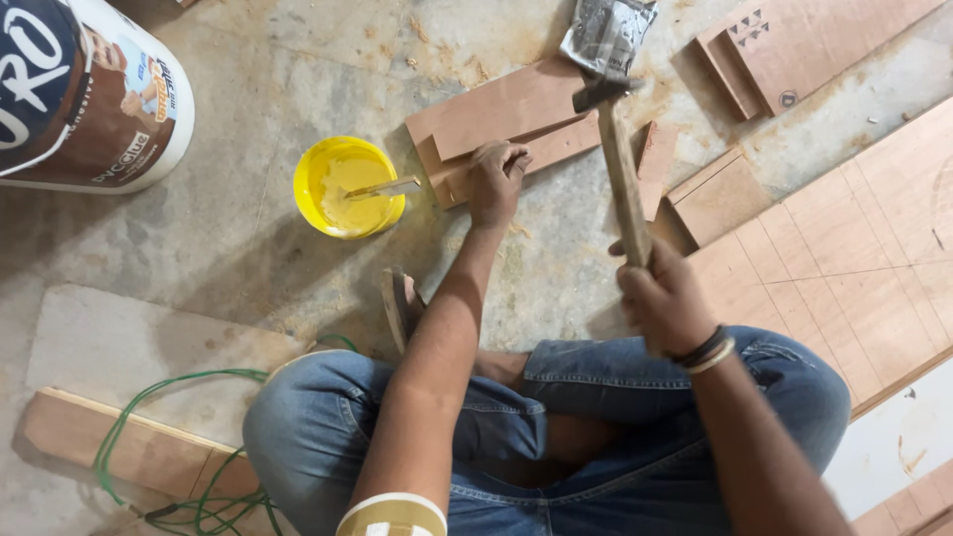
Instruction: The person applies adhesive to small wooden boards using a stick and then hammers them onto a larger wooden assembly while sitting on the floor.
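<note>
My right hand (663, 298) grips the wooden handle of a hammer (620, 169), raised with its metal head up near a grey plastic packet (606, 32). My left hand (494, 182) rests fingers-closed on a stack of brown plywood pieces (496, 114) lying on the concrete floor; whether it pinches a nail I cannot tell. A yellow tub of glue (347, 187) with a wooden stick in it stands just left of that hand. I sit cross-legged in blue jeans.
A large glue bucket (84, 89) stands at the top left. Plywood offcuts (715, 199) and a big marked plywood sheet (864, 258) lie to the right. A wooden batten (119, 447) and green cable (169, 437) lie at the lower left. A sandal (400, 306) sits by my knee.
</note>
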